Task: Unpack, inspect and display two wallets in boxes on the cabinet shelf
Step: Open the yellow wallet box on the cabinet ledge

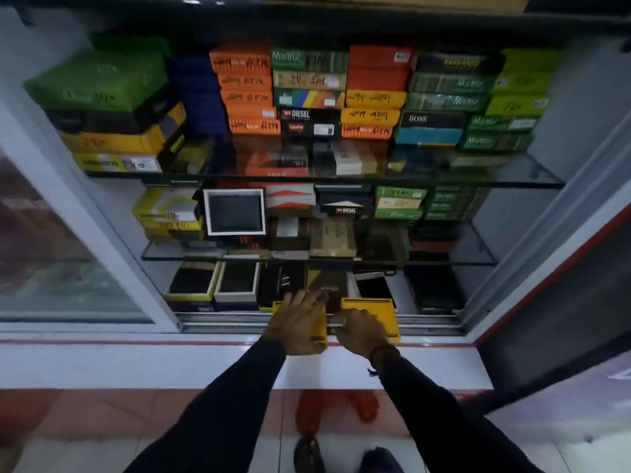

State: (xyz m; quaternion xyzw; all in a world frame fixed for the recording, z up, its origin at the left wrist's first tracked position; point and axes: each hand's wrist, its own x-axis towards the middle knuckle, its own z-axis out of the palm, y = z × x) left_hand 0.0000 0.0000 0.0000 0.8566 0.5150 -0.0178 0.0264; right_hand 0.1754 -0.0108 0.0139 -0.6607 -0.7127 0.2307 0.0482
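Note:
Two yellow wallet boxes rest at the front of the cabinet's bottom shelf, over the sliding-door track. My left hand (pixel 300 322) lies flat on the left yellow box (pixel 319 332), fingers spread and covering most of it. On the right yellow box (pixel 375 310), my right hand (pixel 358 331) grips the near left edge. Just behind them stands a brown wallet box (pixel 327 288). Whether either yellow box is open, I cannot tell.
Open boxes showing dark wallets (pixel 235 283) line the bottom shelf. Two glass shelves (pixel 512 172) above carry stacks of coloured boxes. A sliding glass door (pixel 68 233) stands at the left and a white ledge (pixel 170 363) runs below the track.

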